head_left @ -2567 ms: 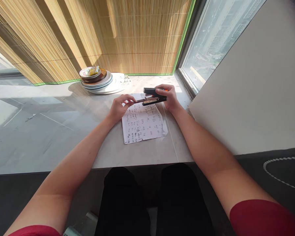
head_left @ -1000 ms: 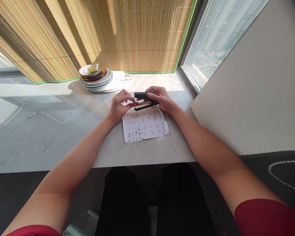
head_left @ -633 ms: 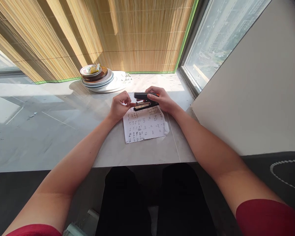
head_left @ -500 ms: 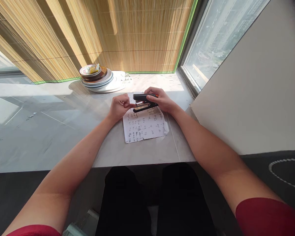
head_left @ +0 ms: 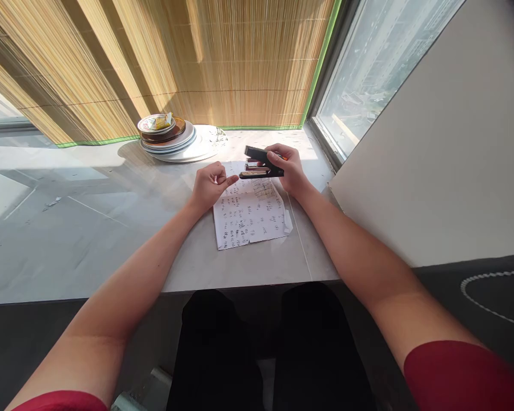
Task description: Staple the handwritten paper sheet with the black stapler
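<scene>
At the centre of the frame, the sheet of paper (head_left: 252, 220) lies on the ledge (head_left: 111, 228), with the stapler (head_left: 257, 153) above its far end, between the left hand (head_left: 212, 184) at the stapler's left tip and the right hand (head_left: 289, 165) around its right end. Behind them, left of centre, a wrapper (head_left: 163, 121) sits atop stacked plates (head_left: 191, 140), before the blind (head_left: 223, 63) spanning the upper frame. The window (head_left: 360, 85) stands upper right, the wall (head_left: 449, 160) right of it.

Paper (head_left: 252, 220) partly hidden behind stapler (head_left: 258, 153) — handwriting (head_left: 243, 226) too small to read
</scene>
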Tool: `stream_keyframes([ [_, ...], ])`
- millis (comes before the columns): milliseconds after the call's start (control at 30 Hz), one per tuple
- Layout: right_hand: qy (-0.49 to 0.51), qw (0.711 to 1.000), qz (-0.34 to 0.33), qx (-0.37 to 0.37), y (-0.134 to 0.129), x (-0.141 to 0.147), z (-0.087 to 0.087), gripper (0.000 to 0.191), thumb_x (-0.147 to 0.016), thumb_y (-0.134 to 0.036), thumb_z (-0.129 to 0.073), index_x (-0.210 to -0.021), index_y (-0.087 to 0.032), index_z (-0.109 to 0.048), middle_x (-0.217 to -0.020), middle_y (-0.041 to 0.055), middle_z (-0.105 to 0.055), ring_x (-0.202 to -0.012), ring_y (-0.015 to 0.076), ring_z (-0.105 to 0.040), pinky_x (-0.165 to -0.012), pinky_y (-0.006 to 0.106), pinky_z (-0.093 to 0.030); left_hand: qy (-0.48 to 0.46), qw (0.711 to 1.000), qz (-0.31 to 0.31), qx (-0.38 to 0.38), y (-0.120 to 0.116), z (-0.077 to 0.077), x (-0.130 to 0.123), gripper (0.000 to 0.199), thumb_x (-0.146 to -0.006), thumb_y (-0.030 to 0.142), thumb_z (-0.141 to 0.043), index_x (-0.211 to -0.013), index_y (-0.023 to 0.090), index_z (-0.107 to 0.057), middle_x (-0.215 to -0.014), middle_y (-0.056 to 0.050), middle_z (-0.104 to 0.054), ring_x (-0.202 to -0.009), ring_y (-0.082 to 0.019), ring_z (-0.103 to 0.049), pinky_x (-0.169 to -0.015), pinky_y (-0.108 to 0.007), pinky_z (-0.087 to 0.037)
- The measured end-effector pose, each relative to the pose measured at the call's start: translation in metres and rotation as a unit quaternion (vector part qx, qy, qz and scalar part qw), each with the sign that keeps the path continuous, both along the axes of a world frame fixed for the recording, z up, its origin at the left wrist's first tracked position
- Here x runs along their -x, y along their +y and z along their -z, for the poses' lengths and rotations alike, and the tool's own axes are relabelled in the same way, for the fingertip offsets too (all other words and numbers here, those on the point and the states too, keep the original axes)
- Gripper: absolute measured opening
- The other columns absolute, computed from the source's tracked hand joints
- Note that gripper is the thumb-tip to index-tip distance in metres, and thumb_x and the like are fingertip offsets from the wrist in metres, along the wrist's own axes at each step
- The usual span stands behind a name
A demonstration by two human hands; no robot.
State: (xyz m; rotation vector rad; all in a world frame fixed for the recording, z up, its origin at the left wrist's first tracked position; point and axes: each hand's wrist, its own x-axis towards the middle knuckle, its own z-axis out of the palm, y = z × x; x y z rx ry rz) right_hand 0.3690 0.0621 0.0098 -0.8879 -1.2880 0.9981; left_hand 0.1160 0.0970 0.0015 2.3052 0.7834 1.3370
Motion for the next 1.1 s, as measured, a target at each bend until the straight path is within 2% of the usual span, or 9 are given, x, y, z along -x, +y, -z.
stream_keyframes([
  [100, 0.016, 0.997, 0.072, 0.013, 0.002, -0.008, -0.003, 0.065, -0.073, -0.081, -0.077, -0.106, -0.027, -0.068, -0.093, 0.0045, -0.069, -0.097, 0.0261, -0.073, -0.073, 0.04, -0.063, 0.042, 0.999, 0.001, -0.004, -0.003, 0.0, -0.002, 0.044, -0.092, 0.055, -0.074, -0.068, 0.023, -0.055, -0.072, -0.001, -0.058, -0.069, -0.017, -0.053, -0.068, -0.034, -0.049],
  [167, 0.012, 0.995, 0.099, 0.013, 0.002, -0.014, -0.005, 0.068, -0.071, -0.083, -0.076, -0.109, -0.027, -0.068, -0.093, 0.0048, -0.069, -0.096, 0.0259, -0.073, -0.072, 0.04, -0.062, 0.111, 0.994, 0.02, -0.001, -0.005, -0.001, -0.003, 0.03, -0.095, 0.053, -0.07, -0.09, 0.024, -0.07, -0.094, -0.006, -0.07, -0.087, -0.021, -0.062, -0.082, -0.038, -0.053],
  [300, -0.01, 0.992, 0.124, -0.002, 0.002, -0.023, -0.001, 0.061, -0.067, -0.075, -0.083, -0.102, -0.027, -0.068, -0.09, 0.0025, -0.069, -0.091, 0.0235, -0.072, -0.071, 0.039, -0.061, 0.285, 0.956, 0.075, -0.002, -0.01, 0.001, -0.005, 0.04, -0.095, 0.049, -0.067, -0.129, 0.028, -0.071, -0.139, -0.009, -0.066, -0.122, -0.031, -0.06, -0.106, -0.051, -0.047],
  [533, -0.089, 0.966, 0.239, -0.045, -0.003, -0.028, 0.012, 0.033, -0.075, -0.052, -0.082, -0.088, -0.025, -0.068, -0.083, -0.001, -0.067, -0.084, 0.0201, -0.069, -0.072, 0.035, -0.057, 0.359, 0.932, 0.029, -0.02, -0.01, 0.003, -0.005, 0.041, -0.09, 0.021, -0.056, -0.128, 0.022, -0.072, -0.145, -0.01, -0.065, -0.13, -0.032, -0.06, -0.114, -0.052, -0.045],
  [667, -0.198, 0.918, 0.339, -0.059, -0.007, -0.021, 0.012, 0.019, -0.081, -0.043, -0.075, -0.085, -0.025, -0.068, -0.083, 0.0006, -0.068, -0.083, 0.0209, -0.065, -0.082, 0.038, -0.054, 0.379, 0.925, 0.026, -0.015, -0.008, 0.009, -0.007, 0.049, -0.09, 0.016, -0.052, -0.137, 0.019, -0.065, -0.152, -0.012, -0.059, -0.137, -0.031, -0.056, -0.116, -0.047, -0.045],
  [800, -0.286, 0.872, 0.397, -0.026, -0.025, -0.012, 0.011, 0.016, -0.088, -0.039, -0.066, -0.093, -0.025, -0.07, -0.096, 0.0063, -0.073, -0.1, 0.0264, -0.064, -0.095, 0.043, -0.048, 0.377, 0.926, 0.028, -0.013, -0.009, 0.016, -0.01, 0.059, -0.091, 0.011, -0.046, -0.149, 0.021, -0.055, -0.157, -0.011, -0.055, -0.143, -0.028, -0.05, -0.117, -0.045, -0.044],
  [867, -0.313, 0.864, 0.394, -0.005, -0.042, -0.011, 0.012, 0.021, -0.091, -0.04, -0.061, -0.098, -0.024, -0.072, -0.104, 0.0094, -0.075, -0.108, 0.0295, -0.064, -0.098, 0.045, -0.046, 0.378, 0.926, 0.021, -0.018, -0.012, 0.015, -0.012, 0.056, -0.096, 0.015, -0.044, -0.151, 0.022, -0.055, -0.157, -0.011, -0.055, -0.141, -0.029, -0.051, -0.117, -0.048, -0.043],
  [967, -0.339, 0.863, 0.374, 0.011, -0.071, -0.014, 0.016, 0.028, -0.095, -0.04, -0.057, -0.107, -0.024, -0.076, -0.112, 0.0102, -0.075, -0.112, 0.0315, -0.064, -0.103, 0.048, -0.043, 0.383, 0.923, 0.027, -0.015, -0.018, 0.009, -0.014, 0.052, -0.104, 0.036, -0.044, -0.154, 0.026, -0.053, -0.158, -0.01, -0.054, -0.141, -0.032, -0.05, -0.117, -0.052, -0.04],
  [1100, -0.351, 0.875, 0.333, 0.0, -0.093, -0.02, 0.02, 0.034, -0.097, -0.037, -0.054, -0.117, -0.026, -0.078, -0.118, 0.0075, -0.075, -0.114, 0.0299, -0.064, -0.108, 0.048, -0.042, 0.41, 0.911, 0.038, 0.006, -0.027, 0.0, -0.015, 0.066, -0.103, 0.064, -0.043, -0.161, 0.033, -0.045, -0.166, -0.009, -0.045, -0.147, -0.036, -0.043, -0.121, -0.055, -0.034],
])
